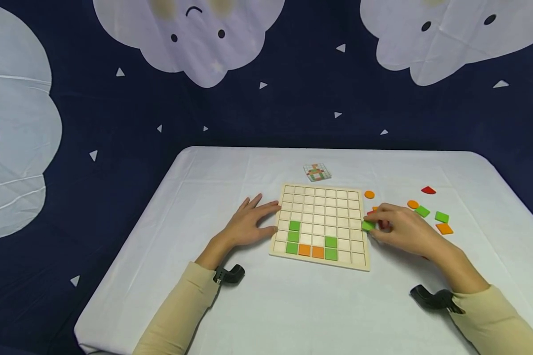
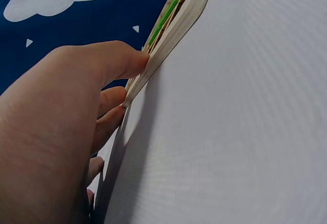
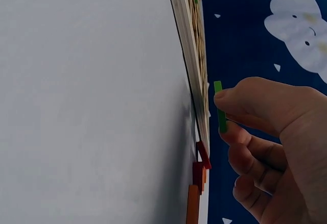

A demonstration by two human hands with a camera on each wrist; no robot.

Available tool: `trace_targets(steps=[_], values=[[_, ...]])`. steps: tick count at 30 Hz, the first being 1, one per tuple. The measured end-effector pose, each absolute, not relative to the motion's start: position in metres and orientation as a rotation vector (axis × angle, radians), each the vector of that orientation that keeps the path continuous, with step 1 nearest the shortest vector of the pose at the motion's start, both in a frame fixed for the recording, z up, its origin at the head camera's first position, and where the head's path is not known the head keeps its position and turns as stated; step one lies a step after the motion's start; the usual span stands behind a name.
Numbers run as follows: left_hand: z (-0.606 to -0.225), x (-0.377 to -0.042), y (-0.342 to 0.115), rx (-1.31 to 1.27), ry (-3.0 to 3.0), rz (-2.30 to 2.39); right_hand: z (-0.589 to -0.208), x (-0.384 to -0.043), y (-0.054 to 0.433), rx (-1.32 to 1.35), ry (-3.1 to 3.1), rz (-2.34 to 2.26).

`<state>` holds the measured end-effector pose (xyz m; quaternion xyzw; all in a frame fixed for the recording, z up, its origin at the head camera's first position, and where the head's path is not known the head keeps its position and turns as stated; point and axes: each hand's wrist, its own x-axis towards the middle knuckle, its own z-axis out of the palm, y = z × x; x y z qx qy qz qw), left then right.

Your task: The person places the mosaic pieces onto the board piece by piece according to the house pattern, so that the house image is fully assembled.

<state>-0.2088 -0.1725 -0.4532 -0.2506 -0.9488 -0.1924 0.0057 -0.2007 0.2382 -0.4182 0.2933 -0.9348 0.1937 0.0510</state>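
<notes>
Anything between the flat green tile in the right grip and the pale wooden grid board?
Nothing visible; the right hand holds the flat green tile at the right edge of the pale wooden grid board.

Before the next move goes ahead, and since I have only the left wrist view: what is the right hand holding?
Observer: The right hand pinches a green tile.
Operator: And what's on the board?
Observer: It carries five green tiles and two orange tiles.
Operator: Anything past its far edge?
Observer: Yes, a small card lies there on the table.
</notes>
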Motion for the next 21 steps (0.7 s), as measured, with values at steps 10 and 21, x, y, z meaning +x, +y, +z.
trace_targets(steps=[10, 21], values=[[-0.454, -0.209, -0.172, -0.770, -2.979, -0.599, -0.419, -0.204, 0.225, 0.938, -2.847, 0.625], [-0.453, -0.210, -0.172, -0.779, -2.969, -0.607, -0.419, -0.206, 0.209, 0.996, -2.871, 0.622]])
